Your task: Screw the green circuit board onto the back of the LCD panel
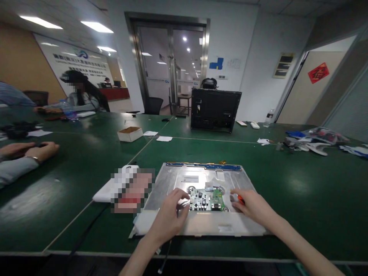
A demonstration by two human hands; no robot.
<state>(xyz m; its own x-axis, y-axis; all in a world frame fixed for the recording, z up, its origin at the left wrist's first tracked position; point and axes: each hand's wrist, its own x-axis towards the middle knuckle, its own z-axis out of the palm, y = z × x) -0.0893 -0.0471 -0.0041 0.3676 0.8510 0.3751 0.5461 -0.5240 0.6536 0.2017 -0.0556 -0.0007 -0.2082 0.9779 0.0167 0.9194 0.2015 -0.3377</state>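
A flat metal display panel (241,222) lies on the table before me, with a green circuit board (217,197) on its middle. My left hand (172,214) is curled at the board's left edge, around thin wires (183,203). A dark cable (165,258) with a small white plug hangs below that hand over the table edge. To the right of the board, my right hand (253,205) is closed on an orange-handled tool (240,199). The tool's tip cannot be made out. Along the panel's far edge runs a blue circuit strip (201,166).
Left of the panel are a white box (103,190) and a blurred pinkish item (138,191). Further off stand an open carton (130,135) and a black monitor housing (215,109). Bagged parts (322,136) lie at right. Another person's hands (40,151) are at left.
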